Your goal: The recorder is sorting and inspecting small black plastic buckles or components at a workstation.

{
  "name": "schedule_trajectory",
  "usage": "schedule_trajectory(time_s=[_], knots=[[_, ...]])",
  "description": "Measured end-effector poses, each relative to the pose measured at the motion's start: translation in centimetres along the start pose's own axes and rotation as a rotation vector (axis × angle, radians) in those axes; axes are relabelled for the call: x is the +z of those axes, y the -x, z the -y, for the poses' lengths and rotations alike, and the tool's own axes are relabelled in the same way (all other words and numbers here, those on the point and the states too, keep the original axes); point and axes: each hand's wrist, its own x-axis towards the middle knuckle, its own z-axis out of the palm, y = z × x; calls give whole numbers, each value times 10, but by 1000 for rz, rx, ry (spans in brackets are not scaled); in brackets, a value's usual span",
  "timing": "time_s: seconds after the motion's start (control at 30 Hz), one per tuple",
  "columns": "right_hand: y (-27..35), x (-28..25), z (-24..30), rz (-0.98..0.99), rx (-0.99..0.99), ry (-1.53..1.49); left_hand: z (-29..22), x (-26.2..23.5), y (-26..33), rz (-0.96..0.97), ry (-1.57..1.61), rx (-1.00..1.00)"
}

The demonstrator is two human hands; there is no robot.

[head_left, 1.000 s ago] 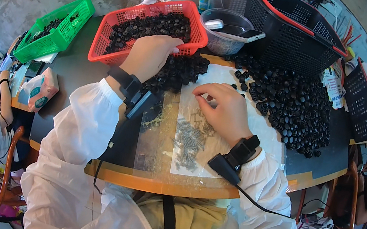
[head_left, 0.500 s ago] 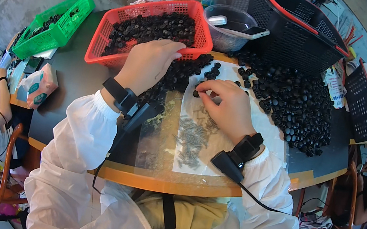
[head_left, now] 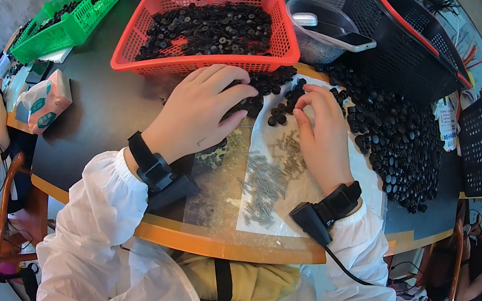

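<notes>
Dark round worktable (head_left: 98,126), crowded with sorting baskets and small black parts.

Left hand (head_left: 199,112) lies palm-down, fingers loosely curled over a cluster of black round parts (head_left: 264,87) just below the red basket (head_left: 205,61); right hand (head_left: 320,135) pinches, apparently, one part at its fingertips, though the grip is partly hidden; grey pins (head_left: 268,180) lie on the clear sheet (head_left: 305,222) between the wrists; for clean picking, draw few parts at a time and keep them clear of the pins.
</notes>
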Motion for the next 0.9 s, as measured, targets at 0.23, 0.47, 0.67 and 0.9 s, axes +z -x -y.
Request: schedule_trajectory(time_s=[0.23, 0.47, 0.67, 0.9], knots=[[1, 3, -4, 187, 158, -98, 2, 1, -34, 83, -199, 151], [3, 6, -5, 167, 62, -102, 31, 1, -49, 103, -277, 6], [6, 9, -2, 239, -43, -53, 47, -17, -55, 32, -317, -50], [0, 15, -5, 290, -101, -18, 58, -24, -61, 27, -313, -16]])
